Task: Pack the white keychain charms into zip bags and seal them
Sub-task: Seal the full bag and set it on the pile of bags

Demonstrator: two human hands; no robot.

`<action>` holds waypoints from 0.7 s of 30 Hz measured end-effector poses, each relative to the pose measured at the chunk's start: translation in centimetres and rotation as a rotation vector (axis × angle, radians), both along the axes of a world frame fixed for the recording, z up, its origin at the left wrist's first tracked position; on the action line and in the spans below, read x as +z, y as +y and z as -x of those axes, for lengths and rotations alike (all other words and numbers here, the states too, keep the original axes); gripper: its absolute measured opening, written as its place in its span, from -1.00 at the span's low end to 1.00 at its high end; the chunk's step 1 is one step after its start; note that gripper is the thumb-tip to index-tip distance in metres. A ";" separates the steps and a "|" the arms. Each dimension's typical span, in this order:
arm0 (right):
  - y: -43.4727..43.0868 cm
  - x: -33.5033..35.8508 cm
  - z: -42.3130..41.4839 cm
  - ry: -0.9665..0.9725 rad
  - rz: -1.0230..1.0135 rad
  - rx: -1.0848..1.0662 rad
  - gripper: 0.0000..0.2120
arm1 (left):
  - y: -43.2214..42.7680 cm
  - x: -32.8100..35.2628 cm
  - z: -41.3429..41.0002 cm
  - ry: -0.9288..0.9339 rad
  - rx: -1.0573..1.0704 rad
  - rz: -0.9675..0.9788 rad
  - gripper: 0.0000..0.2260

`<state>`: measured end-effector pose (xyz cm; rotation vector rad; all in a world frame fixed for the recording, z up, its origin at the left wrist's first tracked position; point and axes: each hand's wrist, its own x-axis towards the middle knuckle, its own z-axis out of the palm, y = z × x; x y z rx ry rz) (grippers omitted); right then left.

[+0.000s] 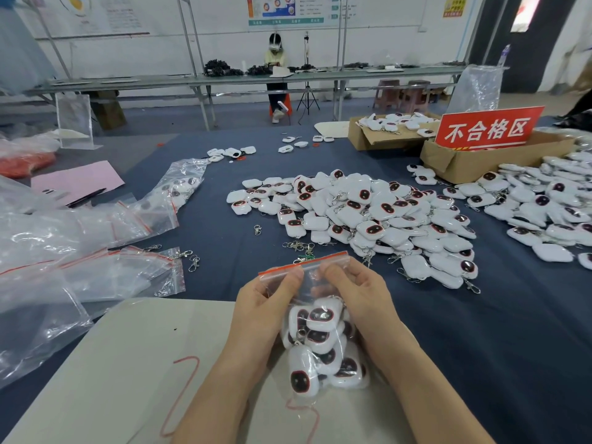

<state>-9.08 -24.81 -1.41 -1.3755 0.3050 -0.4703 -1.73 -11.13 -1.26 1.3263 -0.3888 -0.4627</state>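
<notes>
now both hands, left hand [266,299] and right hand [355,293], pinch the filled zip bag [317,341] near its red strip [304,262]

Factory packing floor — long workbenches [243,79], charm piles [368,216], reject-area sign [488,128].

Zip bag [312,278]: thin clear plastic film, glossy, crinkled; red-orange plastic seal strip.
Charms [368,216]: smooth glossy white plastic, dark shiny faces.
Clasps [299,245]: bright silvery metal.
Table cover [224,238]: dark blue cloth, matt.
Board [128,363]: beige, smooth, matt.
Boxes [474,161]: brown cardboard, dull.
Pink sheet [77,181]: matt paper.
</notes>
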 end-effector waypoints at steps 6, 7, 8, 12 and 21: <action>0.0 -0.2 -0.1 -0.010 -0.096 -0.051 -0.79 | -0.1 -0.2 -0.1 -0.002 0.032 -0.008 -0.81; 0.0 -0.3 -0.2 -0.019 -0.100 -0.059 -0.80 | -0.1 -0.3 -0.1 -0.003 0.032 -0.010 -0.81; 0.0 -0.4 -0.2 -0.026 -0.102 -0.063 -0.81 | -0.1 -0.3 -0.2 -0.004 0.033 -0.010 -0.81; -0.2 -0.6 -0.3 -0.018 -0.102 -0.051 -0.80 | -0.1 -0.3 -0.1 0.003 0.024 0.000 -0.81; 0.0 -0.6 -0.4 -0.013 -0.065 -0.137 -0.68 | 0.0 -0.4 -0.2 0.020 0.020 -0.011 -0.76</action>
